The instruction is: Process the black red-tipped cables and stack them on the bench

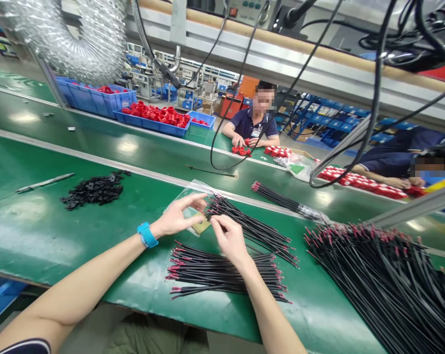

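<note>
My left hand [180, 214], with a blue band on its wrist, hovers over a clear plastic bag [185, 194] and a yellowish piece [201, 224]. Its thumb and fingers are apart. Beside it, the fingertips of my right hand [229, 239] are pinched together near the ends of a bundle of black cables [255, 223]; what they hold is too small to make out. Closer to me lies a second row of black cables [215, 270] with reddish ends, partly under my right wrist. A pile of small black parts [95, 190] sits to the left.
A large heap of black cables [384, 275] covers the right side. Another cable bundle [281, 199] lies farther back. Blue bins with red parts [156, 117] stand across the bench. Black wires [377, 88] hang overhead. A co-worker [253, 123] handles red parts opposite.
</note>
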{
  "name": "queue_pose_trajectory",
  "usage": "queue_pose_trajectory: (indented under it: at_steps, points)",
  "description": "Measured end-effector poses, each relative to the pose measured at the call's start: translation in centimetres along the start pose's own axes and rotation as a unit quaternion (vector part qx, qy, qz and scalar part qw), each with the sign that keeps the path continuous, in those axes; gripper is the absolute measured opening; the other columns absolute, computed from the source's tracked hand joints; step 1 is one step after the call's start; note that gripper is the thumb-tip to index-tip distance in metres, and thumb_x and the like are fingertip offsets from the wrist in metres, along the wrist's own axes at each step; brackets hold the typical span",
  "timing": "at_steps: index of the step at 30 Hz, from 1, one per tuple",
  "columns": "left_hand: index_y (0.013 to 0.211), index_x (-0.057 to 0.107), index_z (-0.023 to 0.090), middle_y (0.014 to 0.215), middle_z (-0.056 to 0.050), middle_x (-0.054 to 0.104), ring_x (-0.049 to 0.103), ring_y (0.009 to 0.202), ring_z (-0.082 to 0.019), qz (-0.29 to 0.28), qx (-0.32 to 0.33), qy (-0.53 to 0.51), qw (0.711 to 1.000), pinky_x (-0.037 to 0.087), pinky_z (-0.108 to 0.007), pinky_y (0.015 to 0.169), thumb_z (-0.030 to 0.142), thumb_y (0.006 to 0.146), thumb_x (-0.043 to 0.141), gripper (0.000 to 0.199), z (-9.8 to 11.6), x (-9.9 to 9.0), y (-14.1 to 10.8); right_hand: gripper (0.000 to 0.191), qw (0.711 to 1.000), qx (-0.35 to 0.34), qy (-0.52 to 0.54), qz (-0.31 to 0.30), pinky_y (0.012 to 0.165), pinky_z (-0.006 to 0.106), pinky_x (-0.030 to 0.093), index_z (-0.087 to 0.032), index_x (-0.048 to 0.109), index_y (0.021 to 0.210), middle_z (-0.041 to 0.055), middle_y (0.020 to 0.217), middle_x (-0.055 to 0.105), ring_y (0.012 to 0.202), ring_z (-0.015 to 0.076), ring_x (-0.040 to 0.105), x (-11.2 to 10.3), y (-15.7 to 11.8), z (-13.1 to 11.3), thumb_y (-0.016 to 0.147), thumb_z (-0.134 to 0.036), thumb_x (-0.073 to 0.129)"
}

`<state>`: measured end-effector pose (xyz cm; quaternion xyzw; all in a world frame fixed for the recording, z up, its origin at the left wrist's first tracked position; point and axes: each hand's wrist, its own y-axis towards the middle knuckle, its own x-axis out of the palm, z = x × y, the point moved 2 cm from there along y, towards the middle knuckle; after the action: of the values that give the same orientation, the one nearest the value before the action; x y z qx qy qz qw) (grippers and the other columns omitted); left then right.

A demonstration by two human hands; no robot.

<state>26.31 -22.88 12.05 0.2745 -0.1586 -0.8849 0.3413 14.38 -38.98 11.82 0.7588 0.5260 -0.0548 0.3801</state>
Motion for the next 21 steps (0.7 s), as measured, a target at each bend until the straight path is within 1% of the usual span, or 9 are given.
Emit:
queue_pose_trajectory:
  at_steps: [2,4,5,7,9,10,12,15,21]
  points:
    - [0.140,0.044,0.019,0.126,-0.012,0.056,0.055,0.112,-0.022,0.079,0.000,0.106,0.991,0.043,-0.037,0.101,0.035,0.088,0.057,0.056,-1.4,-2.9,0.6,0.014,0.992,-0.076,-0.056,0.082,0.070,0.025,0.049,-0.015,0.068,0.095,0.0057,0.083,0.066,0.073,0.0137,0.061,-1.6,0.5,-1.3,0.092,-0.021,0.055]
    - [0.134,0.050,0.015,0.128,-0.015,0.053,0.051,0.116,-0.025,0.166,-0.052,0.283,0.943,0.039,-0.041,0.102,0.037,0.090,0.050,0.050,-3.5,-6.6,0.7,0.013,0.970,-0.143,-0.108,0.163,0.070,0.027,0.050,-0.016,0.068,0.098,0.0064,0.085,0.066,0.075,0.0144,0.062,-3.4,1.0,-2.5,0.091,-0.017,0.058]
    - [0.133,0.051,0.012,0.128,-0.018,0.052,0.048,0.119,-0.029,0.179,-0.103,0.380,0.902,0.036,-0.044,0.102,0.036,0.089,0.049,0.051,-4.7,-8.4,0.4,0.013,0.957,-0.171,-0.136,0.193,0.070,0.027,0.051,-0.017,0.068,0.099,0.0070,0.086,0.067,0.077,0.0151,0.063,-4.2,1.2,-3.0,0.090,-0.016,0.059]
    - [0.126,0.056,0.004,0.126,-0.025,0.052,0.044,0.120,-0.037,0.164,-0.225,0.535,0.798,0.031,-0.050,0.100,0.033,0.086,0.049,0.050,-6.9,-11.6,-0.6,0.016,0.931,-0.215,-0.189,0.228,0.072,0.028,0.053,-0.018,0.068,0.102,0.0079,0.089,0.067,0.079,0.0158,0.064,-5.7,1.4,-3.9,0.089,-0.014,0.060]
    - [0.110,0.063,-0.002,0.115,-0.029,0.055,0.045,0.115,-0.041,0.118,-0.336,0.605,0.712,0.031,-0.051,0.095,0.030,0.085,0.047,0.044,-8.4,-13.9,-1.9,0.022,0.915,-0.239,-0.229,0.232,0.072,0.028,0.053,-0.019,0.067,0.107,0.0082,0.091,0.067,0.081,0.0155,0.064,-6.8,1.4,-4.5,0.088,-0.011,0.060]
    - [0.107,0.063,-0.003,0.113,-0.029,0.056,0.046,0.113,-0.041,0.096,-0.373,0.615,0.688,0.032,-0.050,0.093,0.026,0.085,0.043,0.041,-8.9,-14.6,-2.4,0.024,0.911,-0.243,-0.245,0.226,0.073,0.027,0.052,-0.020,0.067,0.109,0.0081,0.092,0.068,0.081,0.0151,0.064,-7.3,1.5,-4.7,0.088,-0.010,0.060]
    - [0.103,0.064,-0.005,0.110,-0.029,0.057,0.049,0.108,-0.041,0.069,-0.403,0.614,0.675,0.035,-0.048,0.088,0.017,0.085,0.038,0.038,-9.1,-15.4,-3.1,0.025,0.908,-0.238,-0.279,0.201,0.073,0.026,0.051,-0.020,0.066,0.112,0.0075,0.092,0.068,0.082,0.0141,0.064,-7.8,1.7,-4.6,0.090,-0.010,0.059]
    - [0.104,0.064,-0.005,0.108,-0.028,0.058,0.050,0.106,-0.040,0.055,-0.411,0.605,0.680,0.040,-0.046,0.083,0.010,0.084,0.034,0.039,-8.7,-15.6,-3.3,0.020,0.908,-0.212,-0.336,0.131,0.072,0.024,0.046,-0.019,0.068,0.109,0.0064,0.089,0.068,0.080,0.0133,0.062,-7.3,2.4,-3.1,0.093,-0.015,0.057]
    - [0.104,0.064,-0.007,0.106,-0.028,0.057,0.051,0.105,-0.040,0.062,-0.411,0.592,0.691,0.046,-0.044,0.080,0.008,0.085,0.032,0.039,-8.0,-15.4,-3.1,0.017,0.897,-0.123,-0.423,-0.033,0.069,0.027,0.040,-0.019,0.071,0.100,0.0063,0.088,0.066,0.080,0.0160,0.058,-3.6,3.3,3.4,0.095,-0.020,0.054]
